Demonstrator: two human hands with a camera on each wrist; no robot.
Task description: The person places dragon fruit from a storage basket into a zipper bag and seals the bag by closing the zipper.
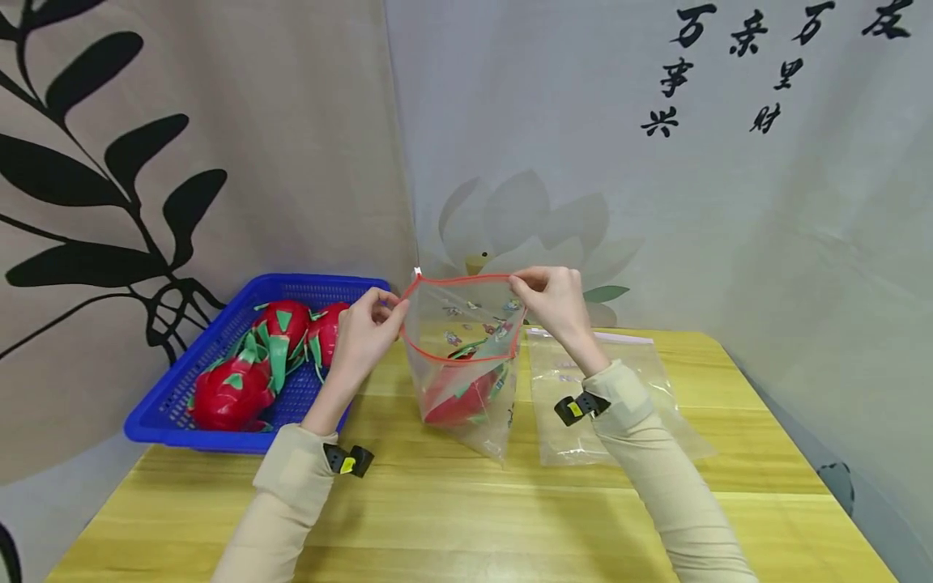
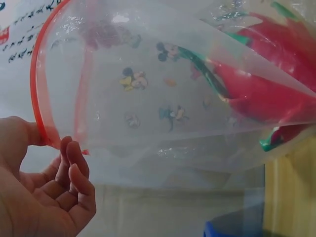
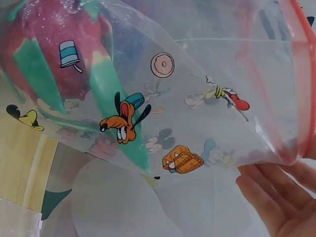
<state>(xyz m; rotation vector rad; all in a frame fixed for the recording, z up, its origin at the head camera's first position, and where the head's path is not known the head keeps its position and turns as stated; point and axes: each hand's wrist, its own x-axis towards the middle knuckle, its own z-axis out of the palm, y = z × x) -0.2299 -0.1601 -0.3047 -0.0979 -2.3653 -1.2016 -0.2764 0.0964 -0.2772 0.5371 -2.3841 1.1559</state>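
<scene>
A clear zip bag with a red rim and cartoon prints stands open-mouthed above the table, held up by both hands. Inside it lies a red dragon fruit with green scales, also seen through the plastic in the left wrist view. My left hand pinches the bag's left rim between thumb and fingers. At the opposite side, my right hand pinches the rim near the right corner. In the right wrist view the fingers touch the bag's rim from below.
On the left a blue plastic basket holds several dragon fruits. A second clear zip bag lies flat on the wooden table, right of the held bag. Printed curtains hang behind the table.
</scene>
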